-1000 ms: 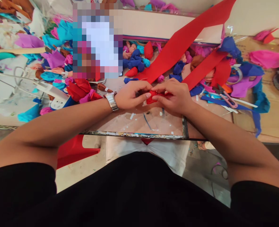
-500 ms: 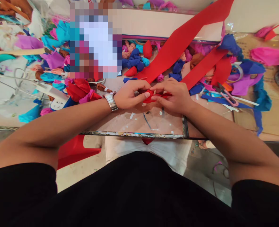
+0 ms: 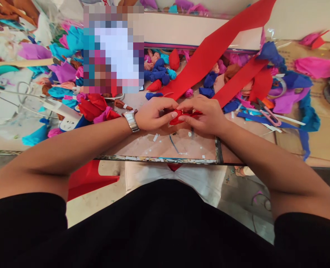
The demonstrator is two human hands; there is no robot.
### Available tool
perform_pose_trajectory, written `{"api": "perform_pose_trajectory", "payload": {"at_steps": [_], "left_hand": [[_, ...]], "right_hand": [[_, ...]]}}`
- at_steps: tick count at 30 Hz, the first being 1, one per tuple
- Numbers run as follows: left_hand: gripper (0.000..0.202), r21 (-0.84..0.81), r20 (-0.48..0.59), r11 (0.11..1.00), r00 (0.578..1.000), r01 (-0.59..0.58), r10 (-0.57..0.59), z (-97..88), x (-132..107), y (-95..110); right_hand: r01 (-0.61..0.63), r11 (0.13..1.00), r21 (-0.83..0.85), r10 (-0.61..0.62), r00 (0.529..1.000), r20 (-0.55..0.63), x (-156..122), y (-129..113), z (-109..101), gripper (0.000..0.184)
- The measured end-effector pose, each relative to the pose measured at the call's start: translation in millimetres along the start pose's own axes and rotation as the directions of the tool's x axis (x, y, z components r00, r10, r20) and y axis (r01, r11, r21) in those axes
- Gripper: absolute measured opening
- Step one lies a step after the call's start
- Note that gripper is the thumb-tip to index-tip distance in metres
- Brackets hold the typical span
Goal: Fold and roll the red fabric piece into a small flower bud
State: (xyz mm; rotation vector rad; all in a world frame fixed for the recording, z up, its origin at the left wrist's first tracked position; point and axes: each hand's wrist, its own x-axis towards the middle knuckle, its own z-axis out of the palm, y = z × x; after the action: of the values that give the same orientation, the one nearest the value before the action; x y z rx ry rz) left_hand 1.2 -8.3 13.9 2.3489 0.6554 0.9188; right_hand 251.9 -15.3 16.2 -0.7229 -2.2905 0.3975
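Observation:
My left hand [image 3: 154, 113] and my right hand [image 3: 205, 115] meet just above the near part of the table [image 3: 159, 149]. Both pinch a small rolled piece of red fabric [image 3: 178, 116] between thumbs and fingertips. A long red fabric strip [image 3: 215, 52] runs from that roll up and away to the upper right. A second red strip [image 3: 239, 80] lies beside it, behind my right hand. My left wrist wears a metal watch [image 3: 131, 120].
Small rolled fabric buds in blue, pink and red [image 3: 161, 72] are heaped behind my hands. Loose scraps in cyan, purple and blue cover the left and right of the table. Scissors with pink handles [image 3: 267, 113] lie at the right. A white glue gun [image 3: 60, 109] lies at the left.
My fingers have shifted slightly on the red roll, turning it a little. The view has barely moved and both arms stay in place.

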Motion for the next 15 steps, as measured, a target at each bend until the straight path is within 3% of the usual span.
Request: {"api": "perform_pose_trajectory", "payload": {"at_steps": [15], "left_hand": [[0.051,0.020,0.017,1.000,1.000,0.015,-0.015,-0.5,-0.6,-1.6]], "right_hand": [[0.021,0.999,0.027,-0.021,1.000,0.006,-0.9,0.6,-0.5,0.041]]}}
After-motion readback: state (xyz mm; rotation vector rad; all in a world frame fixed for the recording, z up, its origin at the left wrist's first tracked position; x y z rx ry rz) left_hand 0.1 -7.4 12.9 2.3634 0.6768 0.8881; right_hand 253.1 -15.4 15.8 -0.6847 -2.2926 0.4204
